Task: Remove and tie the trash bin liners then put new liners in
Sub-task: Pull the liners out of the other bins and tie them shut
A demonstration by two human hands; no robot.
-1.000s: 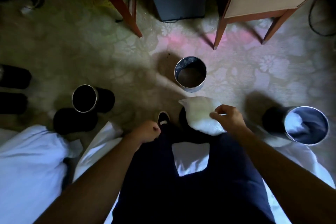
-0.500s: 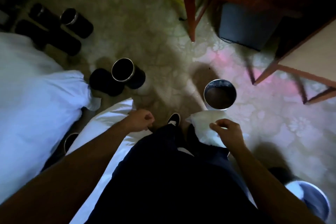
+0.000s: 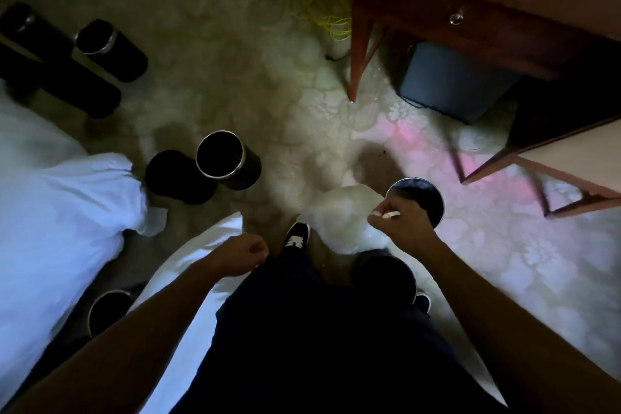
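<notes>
Right hand (image 3: 401, 227): pinching top of pale bulging liner (image 3: 339, 223), in front of bin (image 3: 424, 192). Liner: just beside bin, toward shoe (image 3: 297, 233). Left hand (image 3: 243, 252): curled into fist, nothing visible inside, well apart from bin.

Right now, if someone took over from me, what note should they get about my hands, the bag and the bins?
Right hand pinches the top of the filled translucent bag, held beside the steel-rimmed bin.
Left hand is curled, nothing visible in it.
Done: the bag is out of a bin; a knot cannot be confirmed.
Left: set it aside, reline that bin; the open bin further left shows no liner either.
</notes>
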